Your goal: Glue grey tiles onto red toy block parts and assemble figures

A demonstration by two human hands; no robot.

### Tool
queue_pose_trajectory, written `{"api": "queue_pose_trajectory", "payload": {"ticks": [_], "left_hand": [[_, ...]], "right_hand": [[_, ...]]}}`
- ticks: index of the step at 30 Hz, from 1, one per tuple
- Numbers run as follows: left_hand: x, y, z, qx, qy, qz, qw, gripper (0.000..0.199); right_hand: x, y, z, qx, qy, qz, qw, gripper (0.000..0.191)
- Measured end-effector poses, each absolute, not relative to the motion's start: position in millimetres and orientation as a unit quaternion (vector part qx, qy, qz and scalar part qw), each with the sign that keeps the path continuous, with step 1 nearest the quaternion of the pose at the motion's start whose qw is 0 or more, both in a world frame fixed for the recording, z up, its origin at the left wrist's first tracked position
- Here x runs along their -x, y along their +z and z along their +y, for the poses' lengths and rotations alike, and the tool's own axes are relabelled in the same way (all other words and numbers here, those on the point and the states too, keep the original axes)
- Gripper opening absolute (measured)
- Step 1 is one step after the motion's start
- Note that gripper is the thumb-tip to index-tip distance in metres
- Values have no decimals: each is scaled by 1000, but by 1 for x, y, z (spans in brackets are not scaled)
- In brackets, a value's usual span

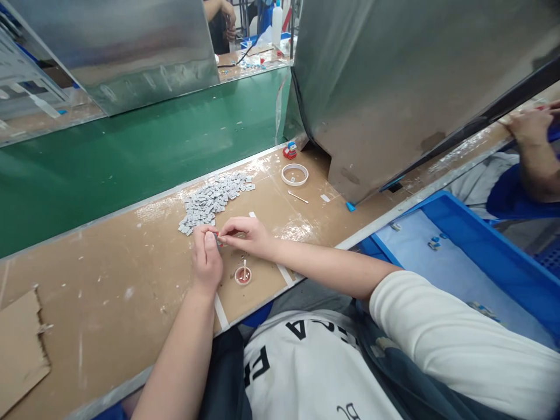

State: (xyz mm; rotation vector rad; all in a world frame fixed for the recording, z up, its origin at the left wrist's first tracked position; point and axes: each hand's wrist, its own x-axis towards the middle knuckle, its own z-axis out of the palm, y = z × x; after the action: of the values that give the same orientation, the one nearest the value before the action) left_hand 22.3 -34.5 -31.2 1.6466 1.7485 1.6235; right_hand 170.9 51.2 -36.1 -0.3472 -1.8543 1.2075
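My left hand (207,261) is closed around a small part with red and grey-blue on it (219,240), mostly covered by the fingers. At that same part, the thumb and fingertips of my right hand (251,238) are pinched together; whatever lies between them is too small to make out. Just below the hands stands a small round cup (243,282) of reddish liquid, with a cotton swab (245,265) leaning in it. Beyond my left hand spreads a heap of small grey rectangular pieces (212,198).
Further back on the brown table are a small red and blue toy (289,150), a white ring (283,177) and a loose cotton swab (298,197). A blue tray (490,233) with a few small parts is at right. Metal panels (385,87) rise behind; other people's hands show beyond.
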Motion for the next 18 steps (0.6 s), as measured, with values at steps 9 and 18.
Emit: {"api": "queue_pose_trajectory", "payload": {"ticks": [9,18], "left_hand": [[-19,-34,-32,-535,594,581,151,38],[-15,-30,-29,-457,532,670,245,51]], "right_hand": [[-178,-27,48,162,415,-851,279,29],[-173,-26,55,173,315,-904,232,34]]}}
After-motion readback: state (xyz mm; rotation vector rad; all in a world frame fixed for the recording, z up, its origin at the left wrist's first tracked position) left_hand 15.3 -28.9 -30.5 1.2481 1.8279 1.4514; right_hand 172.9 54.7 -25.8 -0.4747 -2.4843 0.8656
